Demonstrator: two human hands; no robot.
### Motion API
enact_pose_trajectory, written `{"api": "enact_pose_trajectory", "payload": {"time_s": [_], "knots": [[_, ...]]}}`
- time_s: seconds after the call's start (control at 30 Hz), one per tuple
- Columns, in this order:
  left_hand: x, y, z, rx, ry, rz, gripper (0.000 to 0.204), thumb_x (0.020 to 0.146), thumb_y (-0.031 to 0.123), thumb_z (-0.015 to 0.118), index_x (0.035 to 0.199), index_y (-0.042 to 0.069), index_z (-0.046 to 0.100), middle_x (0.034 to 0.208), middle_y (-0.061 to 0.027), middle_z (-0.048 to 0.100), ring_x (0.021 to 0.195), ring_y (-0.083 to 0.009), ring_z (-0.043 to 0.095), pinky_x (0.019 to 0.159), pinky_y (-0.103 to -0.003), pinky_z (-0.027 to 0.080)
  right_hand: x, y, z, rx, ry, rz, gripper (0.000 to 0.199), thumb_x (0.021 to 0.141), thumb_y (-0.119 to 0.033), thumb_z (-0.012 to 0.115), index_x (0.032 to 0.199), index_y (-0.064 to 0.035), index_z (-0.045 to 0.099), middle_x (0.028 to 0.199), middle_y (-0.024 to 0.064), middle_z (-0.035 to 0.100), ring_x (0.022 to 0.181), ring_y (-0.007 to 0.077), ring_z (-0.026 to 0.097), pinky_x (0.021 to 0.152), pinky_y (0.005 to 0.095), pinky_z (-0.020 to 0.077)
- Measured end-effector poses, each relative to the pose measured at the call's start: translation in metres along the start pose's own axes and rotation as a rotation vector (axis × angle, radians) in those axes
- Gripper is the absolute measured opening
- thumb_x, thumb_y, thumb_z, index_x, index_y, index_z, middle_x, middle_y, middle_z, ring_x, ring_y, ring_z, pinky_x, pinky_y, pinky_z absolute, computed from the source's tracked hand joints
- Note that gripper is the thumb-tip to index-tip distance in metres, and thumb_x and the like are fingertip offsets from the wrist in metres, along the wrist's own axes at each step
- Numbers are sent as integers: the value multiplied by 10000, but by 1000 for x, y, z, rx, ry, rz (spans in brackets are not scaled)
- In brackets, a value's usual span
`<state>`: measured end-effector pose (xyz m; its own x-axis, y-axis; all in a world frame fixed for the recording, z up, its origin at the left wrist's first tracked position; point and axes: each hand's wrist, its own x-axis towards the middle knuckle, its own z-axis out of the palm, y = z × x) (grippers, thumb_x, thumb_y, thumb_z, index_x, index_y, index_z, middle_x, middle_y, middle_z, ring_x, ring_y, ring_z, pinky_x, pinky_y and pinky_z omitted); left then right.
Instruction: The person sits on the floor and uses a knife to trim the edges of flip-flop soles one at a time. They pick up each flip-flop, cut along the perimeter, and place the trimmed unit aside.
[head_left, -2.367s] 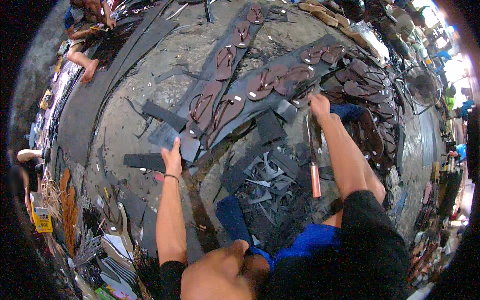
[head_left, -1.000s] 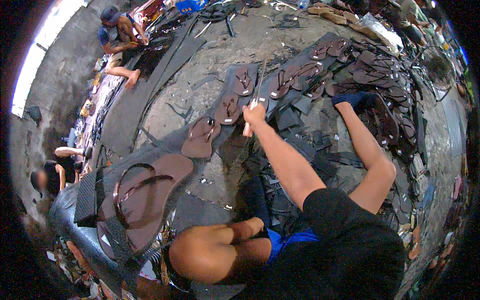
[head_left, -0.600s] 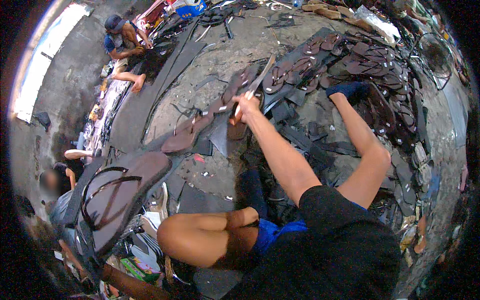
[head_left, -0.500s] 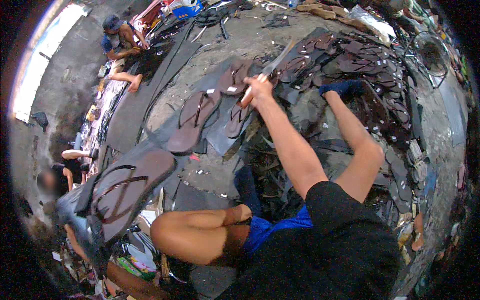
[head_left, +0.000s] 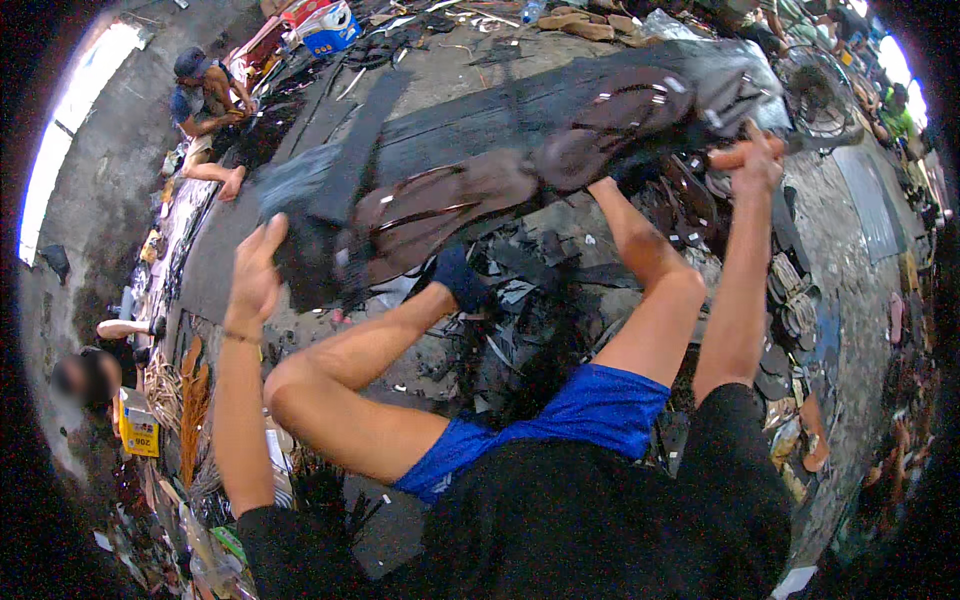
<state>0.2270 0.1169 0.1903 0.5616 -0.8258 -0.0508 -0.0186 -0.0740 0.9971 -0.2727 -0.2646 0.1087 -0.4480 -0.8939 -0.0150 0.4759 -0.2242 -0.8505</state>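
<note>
A long dark rubber sheet is lifted across the upper middle of the view, blurred by motion. Brown flip-flop sandals lie on it, with another sandal further right. My left hand grips the sheet's left end, thumb up. My right hand is closed at the sheet's right end, and a pinkish handle sticks out of the fist. My bare legs and blue shorts fill the middle below.
Black rubber scraps litter the concrete floor between my legs. A seated person works at the top left, another person at the left rim. Stacked sandals and soles lie right, a fan top right.
Earlier my right hand reached onto the sheet lying on the floor and my left was out of view. Now both hands hold the sheet raised, sandals still on it.
</note>
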Motion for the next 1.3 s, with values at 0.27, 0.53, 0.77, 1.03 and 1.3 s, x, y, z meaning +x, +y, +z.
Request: {"api": "enact_pose_trajectory", "payload": {"time_s": [0.27,0.53,0.77,1.03,1.3], "knots": [[74,-214,156,-126,-8,-161,321,938,232,537,1095,-44,589,1058,-112,636,891,-225,617,809,-363,503,-71,8,-131,-665,-38,-82,315,854,-289,672,988,-44,525,701,28,533,500,119,512,412,267,439],[19,-248,192,-74,-220,-294,560,808,402,678,1234,88,497,1195,-107,555,1146,-251,485,1008,-472,308,-268,57,-87,-702,-455,470,224,872,-168,644,1036,-43,557,651,-24,503,452,51,465,403,214,401],[-31,-223,217,1118,-87,633,625,756,419,709,1284,154,504,1382,-176,362,1279,-396,321,1022,-502,306,-301,95,-78,-714,-622,556,226,881,-192,630,1021,-42,536,662,2,538,461,79,503,408,248,423],[14,-255,203,376,-186,528,166,820,36,590,984,46,614,1013,-119,645,953,-317,615,811,-369,505,-311,106,-93,-706,-611,595,235,886,-193,622,1031,-39,519,652,-3,518,454,79,489,403,248,420],[31,-163,101,809,378,300,421,815,122,633,1187,-21,495,1099,-201,581,992,-317,557,875,-413,429,-314,127,-128,-949,-615,334,312,909,-166,573,1151,-32,429,709,30,513,546,101,522,481,264,442]]}}
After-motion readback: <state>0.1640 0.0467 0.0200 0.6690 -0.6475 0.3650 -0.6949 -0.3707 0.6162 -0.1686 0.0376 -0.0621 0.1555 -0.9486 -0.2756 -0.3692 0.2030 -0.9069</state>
